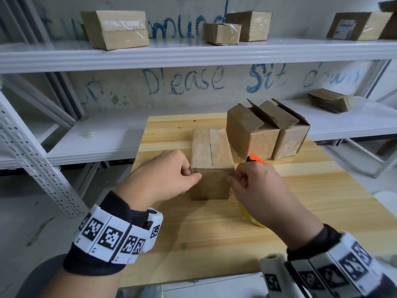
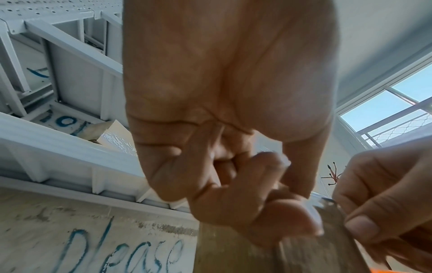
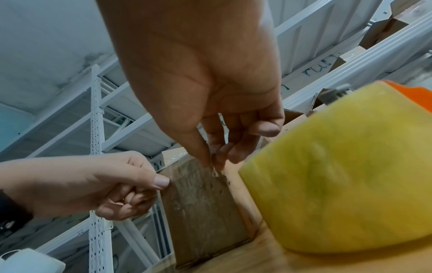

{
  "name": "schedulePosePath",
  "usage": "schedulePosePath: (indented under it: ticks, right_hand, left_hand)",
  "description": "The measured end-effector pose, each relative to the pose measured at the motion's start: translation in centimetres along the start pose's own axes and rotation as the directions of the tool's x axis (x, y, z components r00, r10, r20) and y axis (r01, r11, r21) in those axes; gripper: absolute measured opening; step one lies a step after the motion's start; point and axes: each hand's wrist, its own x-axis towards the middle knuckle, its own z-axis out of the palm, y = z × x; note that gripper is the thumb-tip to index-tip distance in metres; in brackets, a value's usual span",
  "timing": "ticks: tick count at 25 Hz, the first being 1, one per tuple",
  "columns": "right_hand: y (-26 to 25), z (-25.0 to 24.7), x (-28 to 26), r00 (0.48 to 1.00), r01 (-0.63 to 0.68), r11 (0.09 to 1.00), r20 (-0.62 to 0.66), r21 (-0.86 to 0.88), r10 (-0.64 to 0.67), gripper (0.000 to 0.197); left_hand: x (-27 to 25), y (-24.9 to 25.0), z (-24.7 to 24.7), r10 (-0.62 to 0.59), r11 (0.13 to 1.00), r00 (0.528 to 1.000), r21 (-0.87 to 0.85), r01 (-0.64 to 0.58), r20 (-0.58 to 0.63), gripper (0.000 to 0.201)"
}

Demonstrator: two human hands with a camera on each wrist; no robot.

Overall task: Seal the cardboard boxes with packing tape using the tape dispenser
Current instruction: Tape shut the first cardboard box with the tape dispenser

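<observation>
Now | left hand (image 1: 165, 176) and right hand (image 1: 255, 186) fingers each pinching clear tape (image 3: 198, 194) at the box (image 1: 211, 164) front corners between them | risk: tape wrinkling, sticking crooked | dispenser (image 3: 339, 166) lying just beside right fingers on surface (image 1: 300, 211)

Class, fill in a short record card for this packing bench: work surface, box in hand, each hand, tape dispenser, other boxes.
Work surface: wooden table
Box in hand: closed cardboard box, seam lengthwise
Left hand: pinching at near left top corner
Right hand: pinching at near right top corner
Tape dispenser: lies beside box, unheld
Other boxes: two open-flapped boxes behind
</observation>
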Motion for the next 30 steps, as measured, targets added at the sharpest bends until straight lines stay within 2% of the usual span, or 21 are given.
schedulePosePath:
  ticks: [7,11,16,20,30]
  right_hand:
    - [0.0,0.5,-0.2,0.997,0.072,0.997,-0.027,-0.011,-0.073,0.037]
    - [-0.4,0.8,-1.0,0.985,0.170,0.985,-0.026,0.025,-0.169,0.032]
    - [-0.8,1.9,-1.3,0.963,0.269,0.958,-0.025,0.100,-0.268,0.035]
    - [-1.3,2.4,-1.6,0.956,0.293,0.948,-0.064,0.126,-0.287,0.033]
    - [-1.5,3.1,-1.5,0.957,0.290,0.946,-0.056,0.147,-0.285,0.032]
  left_hand:
    - [0.4,-0.9,-0.2,0.021,0.998,1.000,-0.055,-0.021,0.002,0.046]
    - [0.5,-1.8,-0.6,0.018,0.997,1.000,-0.076,-0.016,0.016,0.042]
    - [0.6,-2.0,-1.0,0.001,0.999,0.999,-0.045,0.001,0.043,0.036]
    - [0.6,-2.1,-0.9,-0.018,1.000,0.999,-0.016,0.019,0.047,0.033]
    - [0.6,-2.0,-0.9,-0.033,0.999,0.999,0.013,0.033,0.032,0.034]
